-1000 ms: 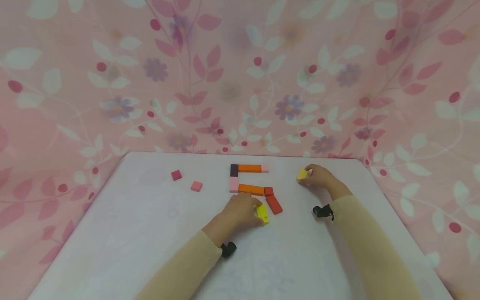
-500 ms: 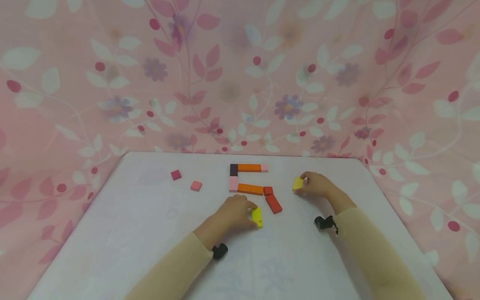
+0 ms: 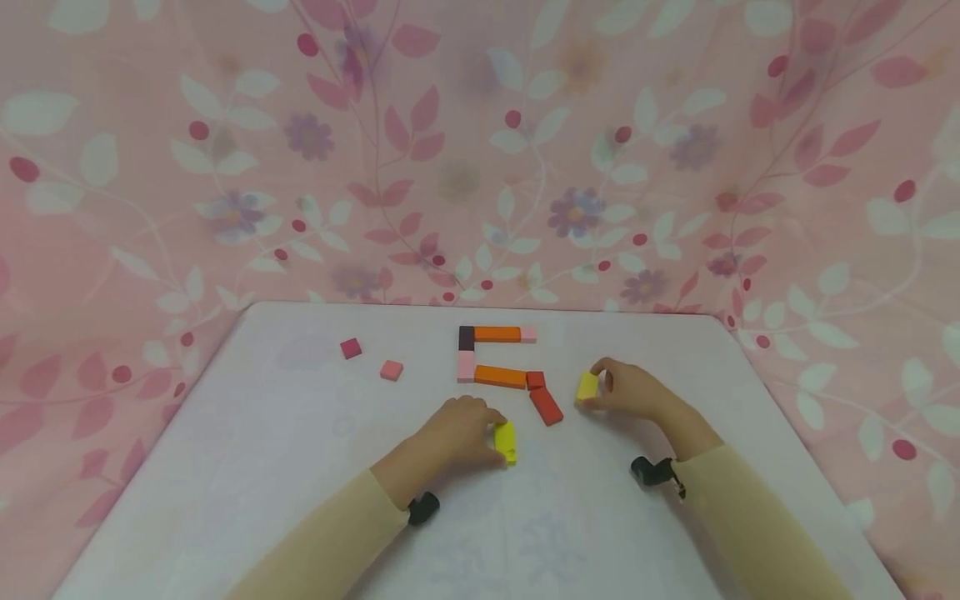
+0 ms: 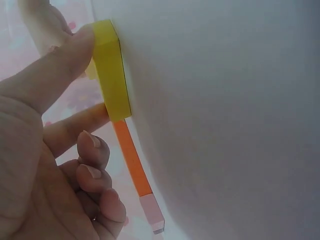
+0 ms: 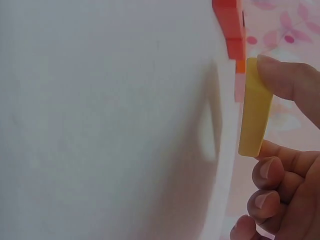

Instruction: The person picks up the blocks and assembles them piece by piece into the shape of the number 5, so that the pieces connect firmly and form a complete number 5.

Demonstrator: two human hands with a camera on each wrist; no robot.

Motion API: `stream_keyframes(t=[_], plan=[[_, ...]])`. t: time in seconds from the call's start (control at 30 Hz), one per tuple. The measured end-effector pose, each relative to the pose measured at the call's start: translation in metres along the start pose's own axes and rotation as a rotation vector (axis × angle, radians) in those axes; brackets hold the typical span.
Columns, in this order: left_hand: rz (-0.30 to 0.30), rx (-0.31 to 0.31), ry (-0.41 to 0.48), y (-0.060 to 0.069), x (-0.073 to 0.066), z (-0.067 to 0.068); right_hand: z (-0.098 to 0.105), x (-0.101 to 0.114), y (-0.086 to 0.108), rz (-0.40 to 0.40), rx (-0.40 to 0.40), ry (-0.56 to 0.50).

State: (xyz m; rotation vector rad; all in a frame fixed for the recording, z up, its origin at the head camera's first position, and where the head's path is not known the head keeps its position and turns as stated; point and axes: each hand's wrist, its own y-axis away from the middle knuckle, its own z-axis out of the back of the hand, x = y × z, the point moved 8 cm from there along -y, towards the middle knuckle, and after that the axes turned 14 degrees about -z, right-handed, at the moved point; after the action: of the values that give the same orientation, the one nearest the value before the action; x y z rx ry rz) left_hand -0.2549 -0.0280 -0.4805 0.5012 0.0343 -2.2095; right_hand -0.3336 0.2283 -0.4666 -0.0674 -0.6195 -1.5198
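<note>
In the head view my left hand (image 3: 459,432) pinches a bright yellow block (image 3: 505,442) between thumb and index finger, in front of the row of blocks. The left wrist view shows this yellow block (image 4: 112,75) on edge, close to the table. My right hand (image 3: 636,388) pinches a paler yellow block (image 3: 587,388) to the right of the red blocks. Seen from the right wrist, that pale yellow block (image 5: 256,107) is held by its two ends, off the table, with a shadow beneath. Between the hands lies a long red block (image 3: 546,407), touching a small red block (image 3: 536,381).
Orange blocks (image 3: 500,377), a dark block (image 3: 467,338) and pink blocks (image 3: 466,367) join the red ones in an angular line on the white table (image 3: 300,467). A crimson block (image 3: 351,348) and a salmon-pink block (image 3: 392,370) lie apart at left. Floral cloth (image 3: 480,167) hangs behind.
Both hands have drawn nearer the front edge with their yellow blocks. The left hand has moved leftward, away from the long red block; the right has come slightly left. The other blocks stay put.
</note>
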Motion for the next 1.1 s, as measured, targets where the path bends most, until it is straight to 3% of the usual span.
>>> stream_keyframes(t=[0.23,0.73,1.1], plan=[[-0.01,-0.008,-0.024,0.007,0.0,-0.001,-0.009,0.014,0.023,0.03,0.026,0.0],[0.015,-0.01,-0.005,0.016,0.008,0.0,-0.043,0.037,0.054,0.021,0.11,0.049],[0.028,-0.029,-0.044,0.019,0.013,-0.001,-0.062,0.046,0.062,0.021,0.125,0.102]])
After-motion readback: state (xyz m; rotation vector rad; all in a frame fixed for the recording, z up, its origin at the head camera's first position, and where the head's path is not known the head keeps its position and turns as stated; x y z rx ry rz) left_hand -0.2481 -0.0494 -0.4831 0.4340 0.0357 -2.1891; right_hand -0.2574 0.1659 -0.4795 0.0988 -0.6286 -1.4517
